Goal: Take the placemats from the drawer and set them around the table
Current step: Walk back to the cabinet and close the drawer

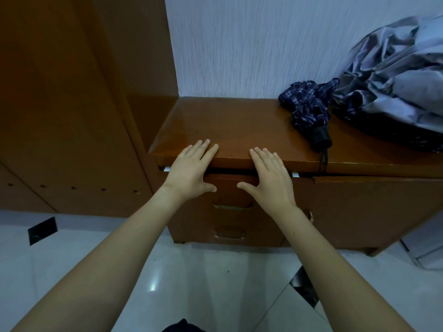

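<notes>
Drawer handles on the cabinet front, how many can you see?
2: a metal handle just below the hands, and another handle beneath it. The top drawer may have one, hidden.

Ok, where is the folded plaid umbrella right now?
In the head view the plaid umbrella lies on the right of the cabinet top, against the grey crumpled cover, beyond the right hand.

Dim overall, with a cool bluish cast and heavy shadow down the tall brown wooden cabinet (60, 104). Soft glare on the glossy white tiled floor (153, 287) and the polished brown wooden surface (227, 125). Bent by wide-angle distortion toward the edges, slightly soft throughout.
</notes>
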Demonstrator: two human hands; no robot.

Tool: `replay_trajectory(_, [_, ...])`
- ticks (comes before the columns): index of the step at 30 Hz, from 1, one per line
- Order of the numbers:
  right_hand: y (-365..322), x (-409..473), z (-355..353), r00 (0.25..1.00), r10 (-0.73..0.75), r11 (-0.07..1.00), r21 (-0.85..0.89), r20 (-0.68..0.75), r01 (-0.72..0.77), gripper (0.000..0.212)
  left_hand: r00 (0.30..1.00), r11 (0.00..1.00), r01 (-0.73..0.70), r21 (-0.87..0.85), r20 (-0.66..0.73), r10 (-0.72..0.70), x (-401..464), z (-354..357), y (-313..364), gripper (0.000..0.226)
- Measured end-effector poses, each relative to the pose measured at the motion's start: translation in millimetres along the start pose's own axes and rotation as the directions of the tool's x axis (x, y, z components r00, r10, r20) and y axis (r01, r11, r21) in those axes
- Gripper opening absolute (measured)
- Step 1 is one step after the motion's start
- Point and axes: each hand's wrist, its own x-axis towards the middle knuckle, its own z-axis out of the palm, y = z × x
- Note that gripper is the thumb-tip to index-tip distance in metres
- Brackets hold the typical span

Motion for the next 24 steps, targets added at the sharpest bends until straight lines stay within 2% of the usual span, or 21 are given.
replay_trajectory(5, [0, 3, 14, 0.989, 0.035, 0.999, 0.019, -0.144, -0.032, 0.072, 0.989, 0.998, 0.070, 0.003, -0.134, -0.068, 1, 13, 7, 0.096])
replay_trajectory(9, [1, 8, 22, 0.976, 0.032, 0.999, -0.012, -0.217, -0.036, 0.063, 0.978, 0.996, 0.089, 0.009, -0.190, -0.086, 3, 22, 8, 0.089])
replay_trajectory(20, [-2, 11, 27, 0.966, 0.040, 0.994, -0.088, -0.257, -0.064, 0.058, 0.969, 0.996, 0.093, -0.009, -0.231, -0.093, 4, 28, 6, 0.083])
replay_trajectory(24, [-2, 9, 22, 0.977, 0.041, 0.995, -0.077, -0.210, -0.058, 0.059, 0.974, 0.994, 0.111, -0.019, -0.197, -0.112, 4, 25, 10, 0.085])
